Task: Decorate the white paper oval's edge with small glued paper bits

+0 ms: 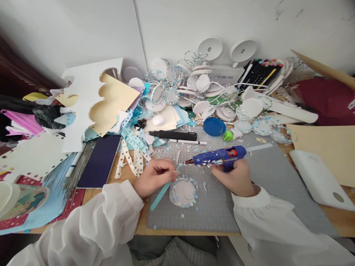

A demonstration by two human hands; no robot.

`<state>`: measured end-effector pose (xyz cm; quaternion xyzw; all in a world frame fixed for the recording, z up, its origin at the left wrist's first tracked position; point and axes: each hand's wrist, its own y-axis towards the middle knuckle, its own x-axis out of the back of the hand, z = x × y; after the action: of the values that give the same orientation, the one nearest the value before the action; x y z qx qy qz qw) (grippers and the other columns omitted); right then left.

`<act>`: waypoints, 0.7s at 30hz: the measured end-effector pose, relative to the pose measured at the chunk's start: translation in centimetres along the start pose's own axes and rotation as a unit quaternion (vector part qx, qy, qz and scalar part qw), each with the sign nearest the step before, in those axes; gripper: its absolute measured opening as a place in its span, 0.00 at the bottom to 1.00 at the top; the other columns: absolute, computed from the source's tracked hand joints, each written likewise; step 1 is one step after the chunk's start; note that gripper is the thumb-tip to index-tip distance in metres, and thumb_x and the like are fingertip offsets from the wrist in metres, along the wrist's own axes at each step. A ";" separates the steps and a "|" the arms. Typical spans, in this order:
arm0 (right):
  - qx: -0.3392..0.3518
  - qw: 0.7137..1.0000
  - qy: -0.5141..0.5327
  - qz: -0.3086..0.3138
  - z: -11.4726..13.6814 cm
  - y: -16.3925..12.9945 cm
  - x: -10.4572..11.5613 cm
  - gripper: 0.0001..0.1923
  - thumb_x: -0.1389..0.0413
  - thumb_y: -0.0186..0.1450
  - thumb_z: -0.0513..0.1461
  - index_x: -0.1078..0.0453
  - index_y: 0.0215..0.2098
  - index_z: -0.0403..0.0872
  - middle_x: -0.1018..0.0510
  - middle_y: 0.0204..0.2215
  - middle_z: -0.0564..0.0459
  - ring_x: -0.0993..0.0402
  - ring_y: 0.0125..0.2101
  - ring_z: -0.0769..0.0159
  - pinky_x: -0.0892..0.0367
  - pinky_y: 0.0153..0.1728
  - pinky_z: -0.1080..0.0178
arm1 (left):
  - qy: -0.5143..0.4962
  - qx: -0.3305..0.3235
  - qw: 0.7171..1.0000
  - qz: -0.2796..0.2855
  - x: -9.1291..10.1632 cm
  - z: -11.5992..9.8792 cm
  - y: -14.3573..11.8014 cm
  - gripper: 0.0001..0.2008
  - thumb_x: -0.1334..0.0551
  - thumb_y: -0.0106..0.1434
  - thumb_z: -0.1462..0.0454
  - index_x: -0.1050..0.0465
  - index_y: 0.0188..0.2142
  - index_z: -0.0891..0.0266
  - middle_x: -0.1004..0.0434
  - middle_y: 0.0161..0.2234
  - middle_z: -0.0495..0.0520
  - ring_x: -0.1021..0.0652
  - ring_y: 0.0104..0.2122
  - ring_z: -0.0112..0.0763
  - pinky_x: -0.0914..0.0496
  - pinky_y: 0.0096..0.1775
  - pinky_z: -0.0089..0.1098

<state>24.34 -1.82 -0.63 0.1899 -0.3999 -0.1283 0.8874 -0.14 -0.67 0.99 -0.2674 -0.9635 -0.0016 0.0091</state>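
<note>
- Two hands: the left hand (154,177) and the right hand (237,177).
- One blue glue gun (222,156).
- One light-blue paper strip (163,190), pinched in the left hand.
- One white paper disc (183,191) edged with blue bits.
- One grey cutting mat (263,184).
- One blue round lid (214,126).
- One green cap (227,136).
- One black knife (172,135).
- One white pen (188,142).
- Two round white lamp heads (210,48) by the wall.
- One set of markers (262,72).
- White discs in the heap behind: too many and too overlapped to count.

No legible text, label or number anywhere on the cluttered worktable (341,221).
</note>
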 end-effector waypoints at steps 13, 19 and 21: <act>0.027 0.999 -0.008 -0.019 -0.6 -0.4 -0.3 0.15 0.44 0.50 0.40 0.44 0.11 0.49 0.40 0.08 0.60 0.43 0.12 0.72 0.44 0.16 0.66 | -0.016 0.013 1.000 0.000 -0.1 0.0 -0.1 0.14 0.39 0.59 0.65 0.30 0.18 0.66 0.36 0.21 0.48 0.35 0.24 0.25 0.42 0.29 0.29; 0.049 0.998 -0.018 -0.030 -0.8 -0.4 -0.5 0.14 0.45 0.50 0.39 0.44 0.11 0.49 0.41 0.08 0.60 0.43 0.12 0.72 0.43 0.17 0.66 | -0.015 0.020 1.000 0.002 -0.1 -0.2 -0.1 0.14 0.39 0.59 0.65 0.30 0.18 0.66 0.36 0.21 0.48 0.35 0.23 0.25 0.42 0.29 0.29; 0.064 0.997 -0.019 -0.032 -0.9 -0.3 -0.4 0.14 0.45 0.50 0.39 0.45 0.11 0.49 0.40 0.08 0.60 0.43 0.13 0.72 0.42 0.18 0.65 | -0.014 0.021 1.000 0.003 0.0 -0.1 -0.1 0.14 0.39 0.59 0.64 0.30 0.18 0.66 0.36 0.21 0.48 0.35 0.23 0.25 0.42 0.29 0.29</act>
<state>24.68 -1.77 -1.59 0.2568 -0.4175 -0.1339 0.8613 -0.19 -0.82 1.12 -0.2696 -0.9627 0.0226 0.0008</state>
